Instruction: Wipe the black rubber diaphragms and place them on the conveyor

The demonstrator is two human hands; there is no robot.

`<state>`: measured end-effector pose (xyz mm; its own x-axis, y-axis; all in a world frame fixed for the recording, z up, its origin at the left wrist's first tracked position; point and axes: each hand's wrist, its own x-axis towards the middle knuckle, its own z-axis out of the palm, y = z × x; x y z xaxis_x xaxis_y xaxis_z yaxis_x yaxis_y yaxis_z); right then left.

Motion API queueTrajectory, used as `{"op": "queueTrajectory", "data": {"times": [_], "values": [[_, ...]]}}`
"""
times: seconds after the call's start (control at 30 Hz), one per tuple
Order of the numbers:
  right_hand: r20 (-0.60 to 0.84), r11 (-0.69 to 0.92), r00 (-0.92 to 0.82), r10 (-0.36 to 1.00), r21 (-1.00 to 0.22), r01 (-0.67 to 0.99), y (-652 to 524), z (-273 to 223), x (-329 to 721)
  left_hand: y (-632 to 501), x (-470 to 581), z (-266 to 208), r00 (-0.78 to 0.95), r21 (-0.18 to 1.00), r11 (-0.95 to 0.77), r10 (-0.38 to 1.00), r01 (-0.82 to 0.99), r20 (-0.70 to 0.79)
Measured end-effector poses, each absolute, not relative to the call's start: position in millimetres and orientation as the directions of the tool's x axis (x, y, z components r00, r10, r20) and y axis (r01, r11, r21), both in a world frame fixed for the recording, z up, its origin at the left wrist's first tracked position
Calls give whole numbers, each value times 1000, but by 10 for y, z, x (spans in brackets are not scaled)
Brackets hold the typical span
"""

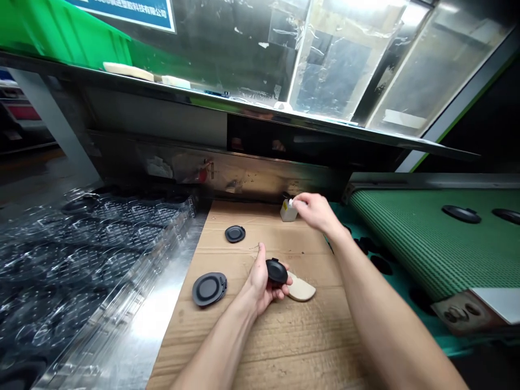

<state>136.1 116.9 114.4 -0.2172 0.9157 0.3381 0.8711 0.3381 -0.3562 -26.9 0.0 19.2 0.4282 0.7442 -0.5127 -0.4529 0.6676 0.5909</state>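
Note:
My left hand (266, 281) holds a round black plastic lid (277, 270) with a small tab at its upper edge. My right hand (314, 209) is closed in a pinch at the top of a small whitish bottle (288, 211) with a yellow label; a bit of white shows at the fingertips, too small to name. Beneath the left fingers lies a cream-coloured, rounded pad (301, 287), partly hidden. Left of that hand, a black lid-like part (209, 289) rests on the cardboard (260, 346), and a smaller one (235, 234) lies farther back.
Clear plastic trays (114, 254) with round pockets are stacked on the left. At right runs a green conveyor belt (406, 238) carrying black parts (461, 213). A metal shelf edge (260, 111) crosses above the work surface, bearing a green bin (77, 38).

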Motion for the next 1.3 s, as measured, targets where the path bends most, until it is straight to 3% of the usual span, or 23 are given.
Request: {"op": "queueTrajectory", "data": {"times": [0.1, 0.23, 0.67, 0.83, 1.3], "values": [[373, 467, -300, 878, -528, 709, 544, 858, 1300, -8, -254, 184, 423, 601, 662, 749, -447, -510], [319, 480, -358, 877, -593, 647, 112, 515, 1301, -22, -191, 180, 418, 652, 630, 774, -422, -476], [342, 608, -508, 791, -343, 716, 60, 241, 1330, -61, -19, 99, 228, 828, 540, 834, -150, -502], [333, 610, -515, 790, -337, 717, 56, 265, 1343, -76, 12, 66, 189, 865, 493, 862, -93, -471], [378, 617, -498, 780, -332, 713, 39, 228, 1334, -153, 43, 190, 114, 865, 467, 884, -183, -453]]}}
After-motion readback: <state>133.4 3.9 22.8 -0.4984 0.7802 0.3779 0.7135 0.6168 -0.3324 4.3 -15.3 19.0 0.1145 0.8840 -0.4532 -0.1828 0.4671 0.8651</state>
